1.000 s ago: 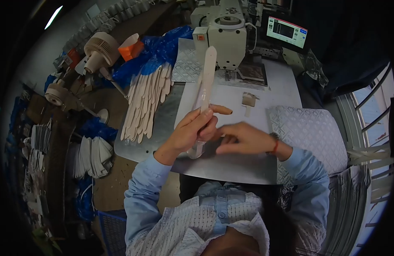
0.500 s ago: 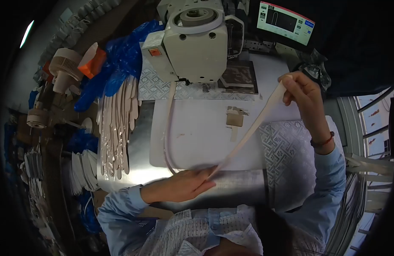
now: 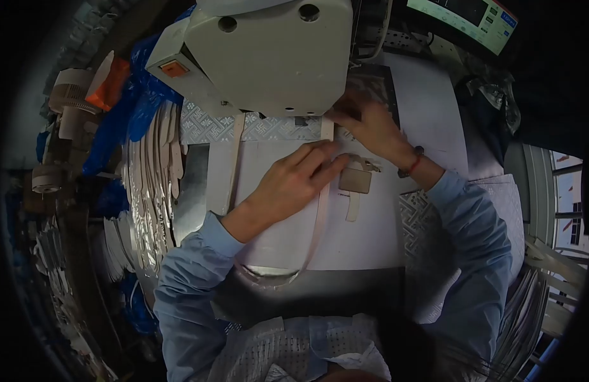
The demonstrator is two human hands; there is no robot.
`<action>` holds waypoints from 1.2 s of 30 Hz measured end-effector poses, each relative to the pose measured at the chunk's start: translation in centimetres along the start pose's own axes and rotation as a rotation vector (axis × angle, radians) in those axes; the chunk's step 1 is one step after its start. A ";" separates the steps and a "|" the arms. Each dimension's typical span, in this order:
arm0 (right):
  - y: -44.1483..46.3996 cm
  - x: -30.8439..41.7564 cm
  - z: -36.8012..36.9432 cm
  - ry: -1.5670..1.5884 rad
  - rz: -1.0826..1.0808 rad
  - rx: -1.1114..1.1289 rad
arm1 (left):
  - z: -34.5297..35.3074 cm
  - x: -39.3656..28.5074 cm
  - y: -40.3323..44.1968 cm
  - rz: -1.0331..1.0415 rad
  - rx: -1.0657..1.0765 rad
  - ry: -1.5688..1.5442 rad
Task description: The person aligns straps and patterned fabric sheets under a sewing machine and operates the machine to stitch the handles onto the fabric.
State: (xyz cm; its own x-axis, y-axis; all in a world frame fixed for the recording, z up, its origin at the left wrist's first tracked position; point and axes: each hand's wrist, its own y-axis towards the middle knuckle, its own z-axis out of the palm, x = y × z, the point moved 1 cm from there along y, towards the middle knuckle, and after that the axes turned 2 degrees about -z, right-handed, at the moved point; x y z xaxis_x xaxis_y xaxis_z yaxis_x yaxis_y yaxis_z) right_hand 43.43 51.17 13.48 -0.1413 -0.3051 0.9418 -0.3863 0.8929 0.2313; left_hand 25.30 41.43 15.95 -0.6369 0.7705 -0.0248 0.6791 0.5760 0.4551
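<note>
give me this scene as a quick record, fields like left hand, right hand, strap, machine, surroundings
left hand: fingers over the right run of the strap, left hand
right hand: beside the strap's upper right end, fingertips partly hidden, right hand
strap: pale, in a U, both runs leading up to the machine, strap
machine: large pale head, orange switch on its side, machine
right of strap: brown patch
left side: pile of pale strips, fan
top right: lit screen
</note>
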 end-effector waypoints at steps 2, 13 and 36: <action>0.8 0.7 0.1 -0.169 -0.061 -0.011 | 0.6 0.8 -0.3 -0.062 -0.035 -0.036; -0.1 -0.9 0.4 -0.878 -0.653 0.021 | 1.5 2.6 -0.7 -0.135 -0.106 -0.136; 0.4 -1.7 0.2 -0.997 -0.648 -0.007 | 3.0 4.5 0.1 -0.064 -0.167 -0.003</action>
State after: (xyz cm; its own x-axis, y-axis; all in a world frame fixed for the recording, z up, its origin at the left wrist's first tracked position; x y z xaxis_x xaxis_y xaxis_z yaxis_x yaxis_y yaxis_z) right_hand 43.31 51.94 11.91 -0.5697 -0.8206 0.0448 -0.6421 0.4785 0.5989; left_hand 23.62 45.76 13.17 -0.6755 0.7348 -0.0613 0.5667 0.5706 0.5943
